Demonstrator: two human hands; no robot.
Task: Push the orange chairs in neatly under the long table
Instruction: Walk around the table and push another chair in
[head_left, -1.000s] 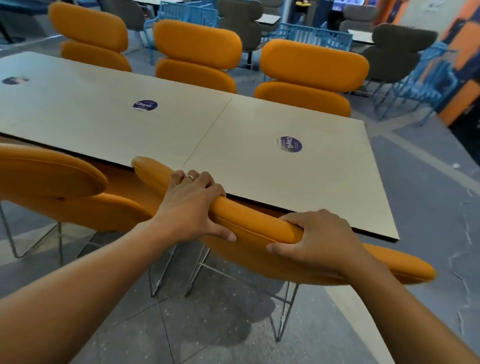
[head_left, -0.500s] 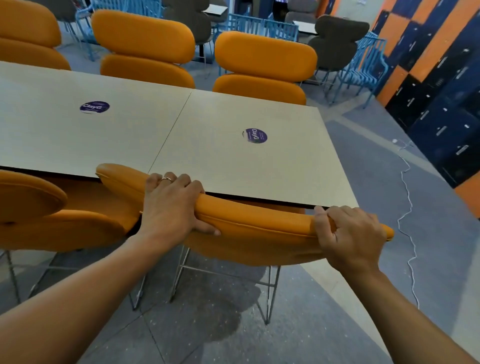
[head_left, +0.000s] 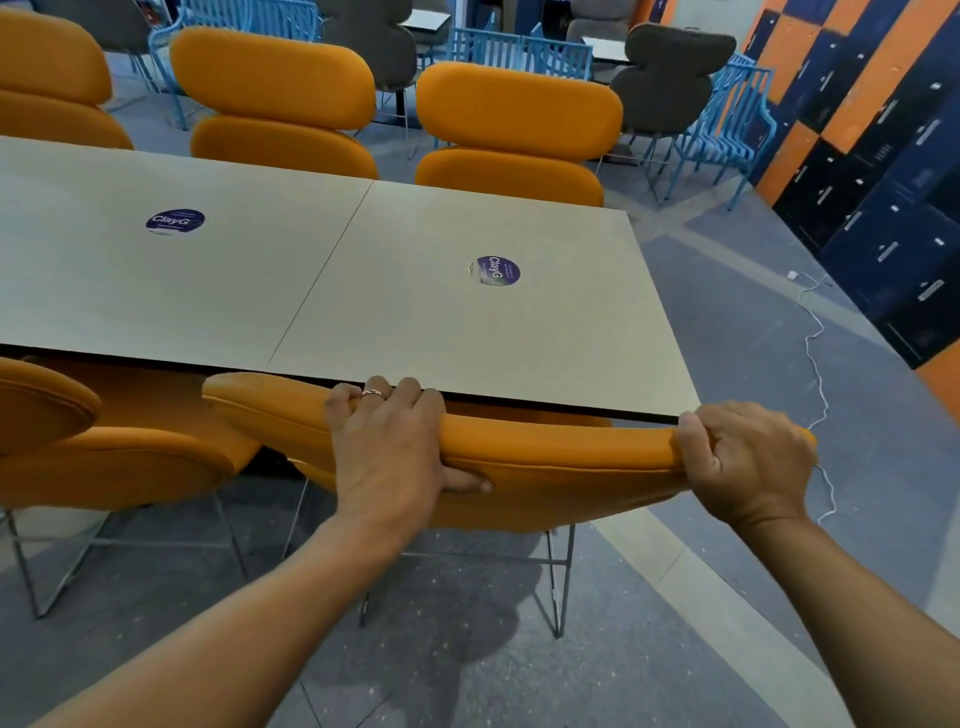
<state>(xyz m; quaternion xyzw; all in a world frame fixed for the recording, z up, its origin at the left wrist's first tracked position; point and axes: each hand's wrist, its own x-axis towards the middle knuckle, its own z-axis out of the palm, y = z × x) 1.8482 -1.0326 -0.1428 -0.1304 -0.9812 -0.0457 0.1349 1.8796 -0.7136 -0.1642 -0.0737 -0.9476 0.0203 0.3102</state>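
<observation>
The nearest orange upholstered chair on thin wire legs (head_left: 561, 457) is held by its top back cushion with both grips. The left grip (head_left: 389, 447), a bare hand with a ring on one finger, is wrapped over the cushion near its middle, fingers curled over the far side and thumb pressed on the near face. The right grip (head_left: 748, 462) is clenched round the cushion's right end. The cushion is set along the near edge of the long pale table (head_left: 363, 312), close by its right corner; whether the two touch cannot be told. A second orange chair (head_left: 104, 462) is tucked in just to the left, and three more orange chairs (head_left: 509, 119) are lined along the far side. Two round purple stickers (head_left: 493, 270) are stuck on the tabletop. A white cable (head_left: 815, 358) is trailed over the grey floor beside orange and navy lockers (head_left: 857, 156).
</observation>
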